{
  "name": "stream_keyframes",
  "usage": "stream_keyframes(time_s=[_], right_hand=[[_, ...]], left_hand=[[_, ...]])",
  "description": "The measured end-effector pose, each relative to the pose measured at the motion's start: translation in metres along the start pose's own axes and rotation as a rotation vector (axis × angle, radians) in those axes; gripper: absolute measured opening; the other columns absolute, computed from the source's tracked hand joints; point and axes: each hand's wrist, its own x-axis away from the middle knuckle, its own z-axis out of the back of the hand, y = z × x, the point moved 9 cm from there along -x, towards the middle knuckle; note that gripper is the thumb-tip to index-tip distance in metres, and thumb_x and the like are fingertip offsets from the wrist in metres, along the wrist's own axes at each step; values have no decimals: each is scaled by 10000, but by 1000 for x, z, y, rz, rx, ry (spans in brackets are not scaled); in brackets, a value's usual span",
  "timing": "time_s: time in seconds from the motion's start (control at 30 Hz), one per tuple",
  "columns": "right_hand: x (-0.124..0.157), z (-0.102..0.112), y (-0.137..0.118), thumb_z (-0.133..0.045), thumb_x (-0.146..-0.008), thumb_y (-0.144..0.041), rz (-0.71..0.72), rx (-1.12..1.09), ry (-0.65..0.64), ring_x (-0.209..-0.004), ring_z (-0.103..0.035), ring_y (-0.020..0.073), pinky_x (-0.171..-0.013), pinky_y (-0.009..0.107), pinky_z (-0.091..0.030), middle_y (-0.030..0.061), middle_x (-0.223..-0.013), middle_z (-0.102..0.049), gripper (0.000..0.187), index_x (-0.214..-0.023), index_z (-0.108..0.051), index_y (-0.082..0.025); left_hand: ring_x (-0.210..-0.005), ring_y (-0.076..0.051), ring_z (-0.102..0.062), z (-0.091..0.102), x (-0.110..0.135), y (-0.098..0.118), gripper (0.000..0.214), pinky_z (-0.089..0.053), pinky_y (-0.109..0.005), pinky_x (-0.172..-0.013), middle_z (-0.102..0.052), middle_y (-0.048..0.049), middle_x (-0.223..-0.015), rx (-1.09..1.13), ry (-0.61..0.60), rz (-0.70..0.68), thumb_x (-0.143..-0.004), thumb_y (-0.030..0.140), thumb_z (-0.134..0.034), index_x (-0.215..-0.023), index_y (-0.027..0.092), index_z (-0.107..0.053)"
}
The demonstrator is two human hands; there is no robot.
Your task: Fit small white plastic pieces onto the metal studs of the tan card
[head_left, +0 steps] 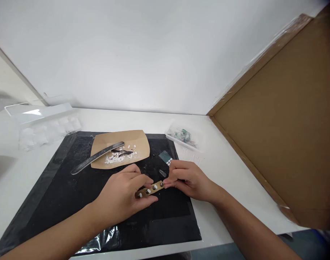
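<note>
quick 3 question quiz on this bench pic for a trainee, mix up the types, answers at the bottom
1. True or false: the long dark file sticks out past the edge of the brown sheet.

2. What does the left hand grip?
A) a pen
B) a tan strip bearing small white pieces
C) scissors

3. Which hand is nearer the clear tub at the back of the black mat?

Key: 1. True; 2. B; 3. The right hand.
</note>
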Motion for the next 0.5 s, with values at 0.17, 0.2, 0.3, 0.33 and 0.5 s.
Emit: stream_keyframes(time_s=[0.17,0.2,0.3,0.33,0.5], right_hand=[[0,-1,0,-726,-1009,-203,-8,23,-8,-713,-545,106,-631,230,-396,-1,-839,-586,65,-954,-762,-202],[0,-1,1,-726,-1010,-207,-12,28,-9,-710,-541,104,-629,230,-393,-2,-837,-583,70,-950,-762,-201],[1,-2,2,-723,-1014,-219,-23,39,-10,-701,-529,101,-626,232,-386,-6,-831,-573,79,-948,-763,-200],[1,-2,3,-721,-1015,-221,-24,45,-7,-699,-526,100,-625,233,-384,-7,-831,-570,82,-948,-763,-200],[0,-1,3,-717,-1019,-231,-27,53,3,-695,-525,103,-624,235,-383,-10,-813,-560,100,-936,-763,-201]], left_hand=[[-874,-223,-640,-2,0,-1,290,-542,-314,-719,-794,-18,-867,12,-6,5,-879,375,-865,-1087,209,-750],[-874,-222,-640,-2,0,-1,297,-542,-313,-720,-798,-19,-874,13,-3,6,-878,377,-866,-1093,207,-749],[-881,-221,-640,-3,0,-1,312,-545,-315,-728,-807,-18,-890,13,1,1,-876,376,-867,-1109,208,-746],[-888,-225,-642,-2,0,-1,325,-547,-317,-729,-809,-20,-896,13,4,-2,-876,380,-868,-1121,207,-744],[-885,-227,-647,-1,-1,0,353,-553,-327,-738,-812,-20,-896,13,8,-9,-871,384,-874,-1142,205,-737]])
